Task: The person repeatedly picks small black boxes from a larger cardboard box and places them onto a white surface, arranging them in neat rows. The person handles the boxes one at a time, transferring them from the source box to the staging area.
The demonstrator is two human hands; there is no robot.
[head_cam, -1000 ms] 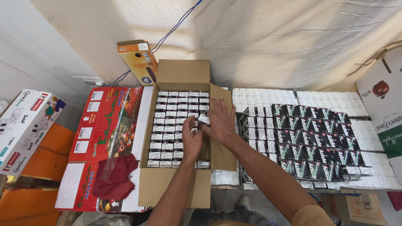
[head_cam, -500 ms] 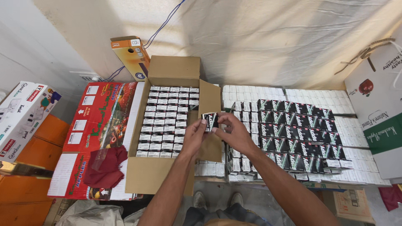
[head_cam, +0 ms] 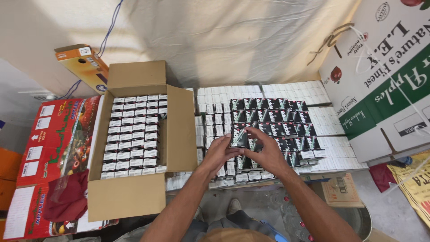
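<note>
Nearest the camera, both forearms reach forward and the two hands meet over the middle of the work surface. The left hand (head_cam: 218, 152) and the right hand (head_cam: 268, 152) are closed together on one small dark carton (head_cam: 239, 138), fingertips pinching its opposite sides and holding it just above the rows beneath. It looks light and stiff, a thin paperboard box with a glossy printed face, so it probably slides a little under dry fingers and would dent if squeezed across its broad faces. The edges and corners seem the safest places to take hold, as the fingers do now.

Directly under and beyond the hands lies the spread of small cartons (head_cam: 273, 118), dark ones standing in close rows in the middle, with flat white ones around them at the back and right. A little to the left sits an open cardboard box (head_cam: 134, 197), its flaps folded out, packed edge to edge with white-topped small cartons (head_cam: 134, 134) in neat columns; a narrow gap shows along its right side. Further left lies a red fruit carton (head_cam: 53, 148) with a dark red cloth (head_cam: 67, 201) on it. At the back left an orange box (head_cam: 83, 65) leans against the pale sheet (head_cam: 224, 40) hung behind. At the far right stands a large white and green fruit carton (head_cam: 385, 85).
</note>
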